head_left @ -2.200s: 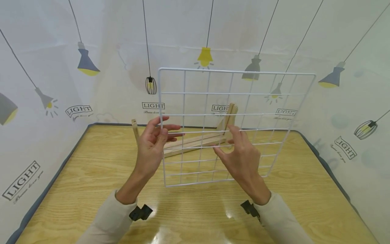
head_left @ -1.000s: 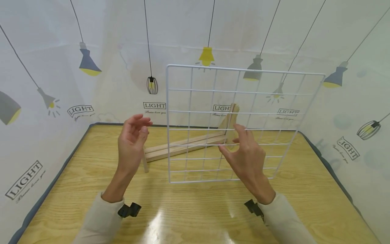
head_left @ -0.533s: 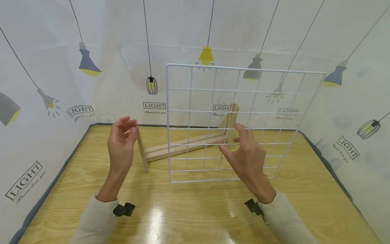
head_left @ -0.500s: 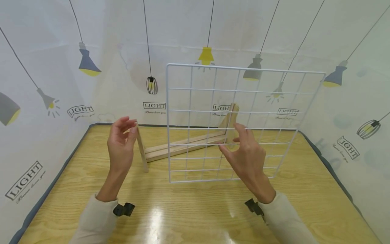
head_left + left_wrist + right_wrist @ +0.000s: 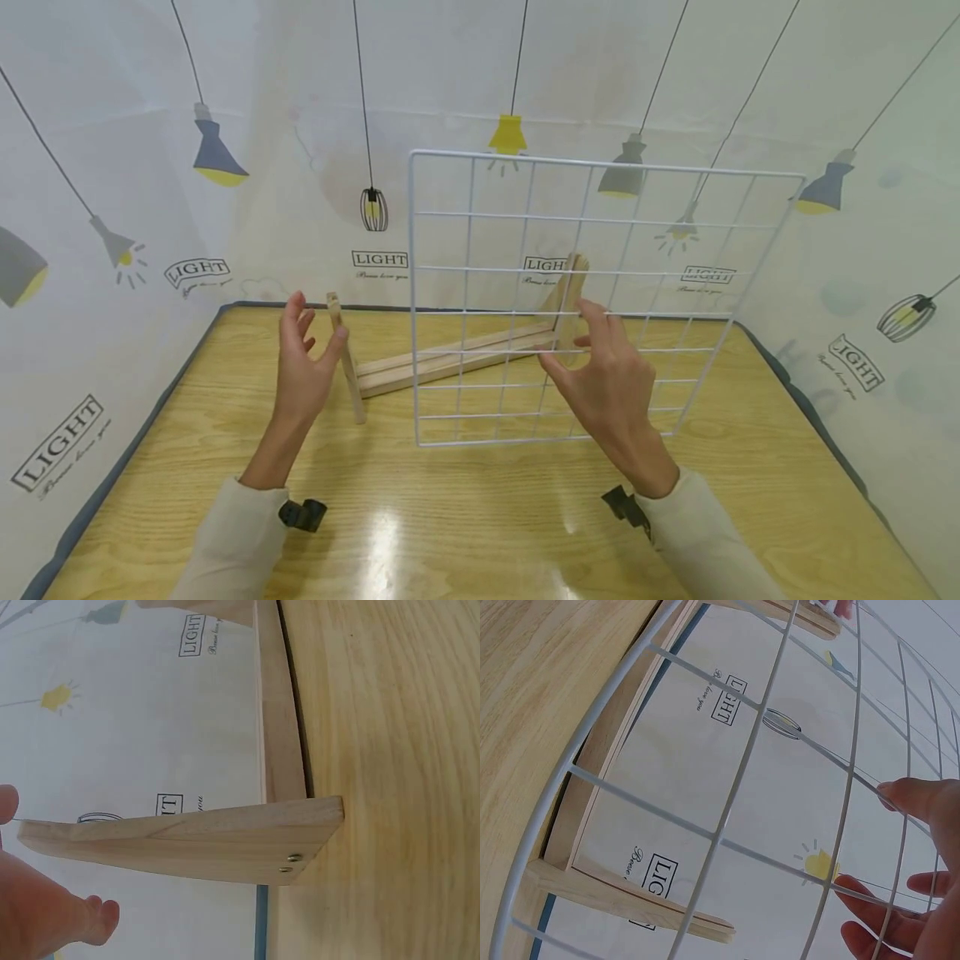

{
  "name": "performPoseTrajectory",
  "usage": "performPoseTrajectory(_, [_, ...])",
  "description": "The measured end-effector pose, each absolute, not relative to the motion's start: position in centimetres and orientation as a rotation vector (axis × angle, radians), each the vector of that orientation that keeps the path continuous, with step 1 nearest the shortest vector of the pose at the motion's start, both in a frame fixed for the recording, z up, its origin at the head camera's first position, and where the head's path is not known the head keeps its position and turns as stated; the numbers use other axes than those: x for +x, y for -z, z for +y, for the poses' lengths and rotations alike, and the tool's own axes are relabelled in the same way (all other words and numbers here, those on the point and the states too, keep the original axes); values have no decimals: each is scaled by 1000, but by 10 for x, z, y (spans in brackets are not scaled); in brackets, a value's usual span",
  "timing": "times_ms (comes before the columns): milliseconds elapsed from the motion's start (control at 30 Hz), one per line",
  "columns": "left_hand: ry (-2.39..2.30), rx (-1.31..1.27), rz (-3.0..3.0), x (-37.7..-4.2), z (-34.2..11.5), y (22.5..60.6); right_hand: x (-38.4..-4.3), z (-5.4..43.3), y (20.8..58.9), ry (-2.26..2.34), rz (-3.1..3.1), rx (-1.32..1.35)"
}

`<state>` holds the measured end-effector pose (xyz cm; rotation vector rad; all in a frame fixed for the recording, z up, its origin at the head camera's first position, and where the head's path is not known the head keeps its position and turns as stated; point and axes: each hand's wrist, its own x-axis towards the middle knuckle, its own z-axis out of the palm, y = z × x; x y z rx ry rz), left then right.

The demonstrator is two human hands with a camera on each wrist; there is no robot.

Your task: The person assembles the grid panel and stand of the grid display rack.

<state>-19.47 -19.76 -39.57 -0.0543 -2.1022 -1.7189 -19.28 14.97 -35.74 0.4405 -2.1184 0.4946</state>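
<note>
A: What do we see changed from half a second ago?

B: The left grip (image 5: 306, 371) has opened out: its fingertips covered the top of the left upright (image 5: 348, 367), and now we see that top bare. The white wire grid (image 5: 519, 269) sits slightly higher.

A: And the poses?

B: We have the left fingers pointing up, loosely bent, thumb spread, holding nothing. The right grip (image 5: 603, 375) holds the grid by its wires, thumb and forefinger apart, so the grid stands steeply before the wooden stand (image 5: 438, 368) on the table (image 5: 450, 517).

A: What can't we make out?

B: Whether the left thumb touches the upright, or the grid's lower edge meets the table. Wires and right fingers partly screen the right upright (image 5: 576, 283), and our left wrist view cuts off most of that hand.
</note>
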Motion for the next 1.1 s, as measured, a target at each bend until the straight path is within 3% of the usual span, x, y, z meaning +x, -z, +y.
performPoseTrajectory(500, [1740, 30, -2546, -207, -203, 415, -194, 149, 350, -470, -2103, 428])
performPoseTrajectory(1100, [1712, -28, -2522, -209, -200, 426, -195, 151, 343, -482, -2073, 408])
